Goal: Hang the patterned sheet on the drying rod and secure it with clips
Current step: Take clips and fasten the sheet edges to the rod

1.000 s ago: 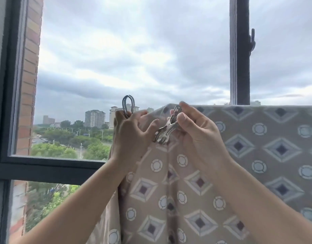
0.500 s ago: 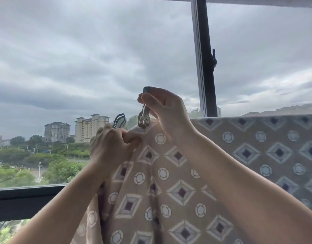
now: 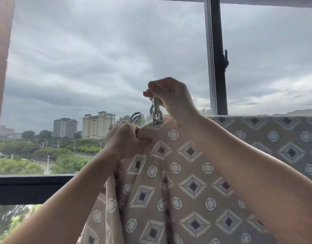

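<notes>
Right hand (image 3: 171, 97) pinches a metal clip (image 3: 156, 114) at the top of the patterned sheet (image 3: 187, 173); left hand (image 3: 125, 140) grips its bunched edge.

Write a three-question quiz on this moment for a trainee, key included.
1. True or false: the right hand pinches the metal clip upright at the top edge of the patterned sheet.
2. Which hand bunches the sheet's edge? A) the left hand B) the right hand C) neither
3. Short answer: what sticks up out of the left hand's curled fingers?

Key: 1 true; 2 A; 3 the loop of a spare clip.
</notes>
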